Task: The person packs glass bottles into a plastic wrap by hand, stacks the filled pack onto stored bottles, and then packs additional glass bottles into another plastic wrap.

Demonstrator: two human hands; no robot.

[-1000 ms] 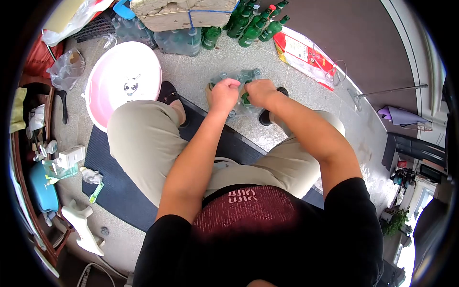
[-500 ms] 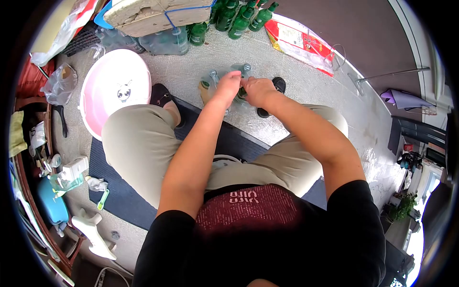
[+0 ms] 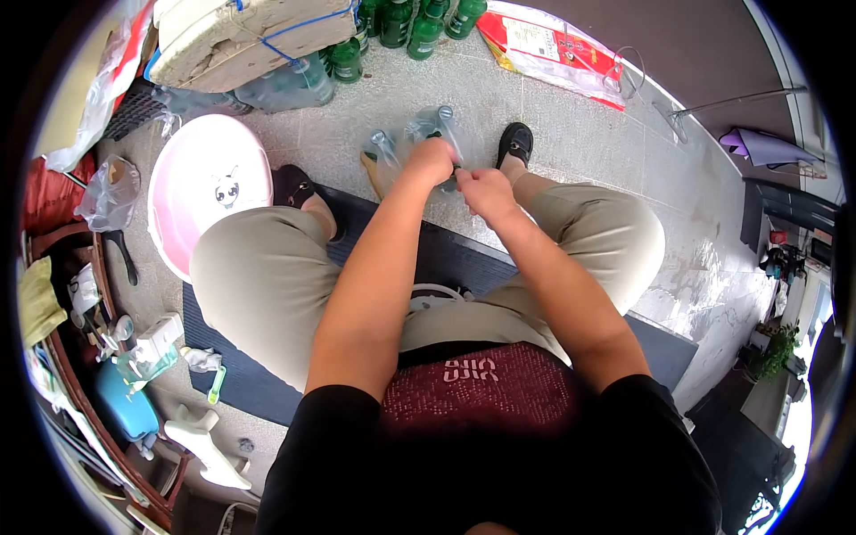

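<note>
Between my shins stands a small group of clear bottles (image 3: 448, 123), partly covered by my hands and apparently wrapped in clear film. My left hand (image 3: 431, 161) is closed over the near side of this group, and what its fingers grip is hidden. Close beside it my right hand (image 3: 488, 193) is also closed, its fingertips pinched near a small dark green piece that shows between the two hands. I cannot tell whether that piece is a bottle neck. A tan strip (image 3: 371, 174) lies at the group's left side.
A pink basin (image 3: 165, 209) sits left of my foot. Green bottles (image 3: 423, 37), film-wrapped clear bottles (image 3: 290, 85) and a worn foam box (image 3: 259, 40) are at the back. A red and white bag (image 3: 557, 58) lies back right. A dark mat (image 3: 241, 366) is beneath me.
My right hand has drawn back toward me, opening a small gap from my left hand. My right knee has swung outward. The camera view has shifted slightly.
</note>
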